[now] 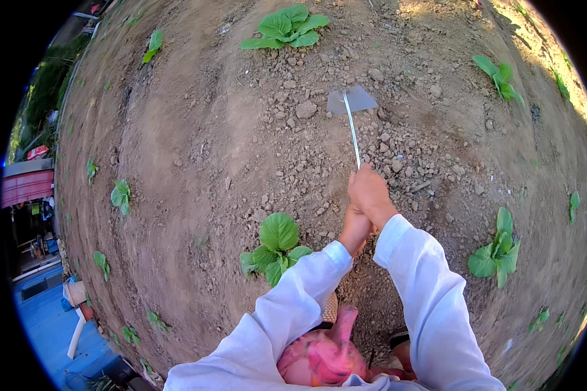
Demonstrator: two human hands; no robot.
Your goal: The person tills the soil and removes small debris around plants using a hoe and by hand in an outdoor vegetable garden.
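Observation:
Both of my hands are closed around the handle of a hoe. My right hand [370, 191] grips farther up, toward the blade, and my left hand [355, 228] sits just below it, touching it. A thin, shiny metal shaft [352, 134] runs forward from my right hand to a flat grey hoe blade [361, 99]. The blade is over loose, crumbled soil [318, 166]; whether it touches the ground I cannot tell. A leafy green plant [275, 249] grows beside my left forearm. Most of the handle behind my hands is hidden.
A large leafy plant [288, 27] grows ahead of the blade. More plants stand to the right, one nearby [498, 251] and one farther off [501, 80]. Small seedlings [121, 196] dot the left side. At far left are a blue surface [54, 317] and a pale bucket [75, 293].

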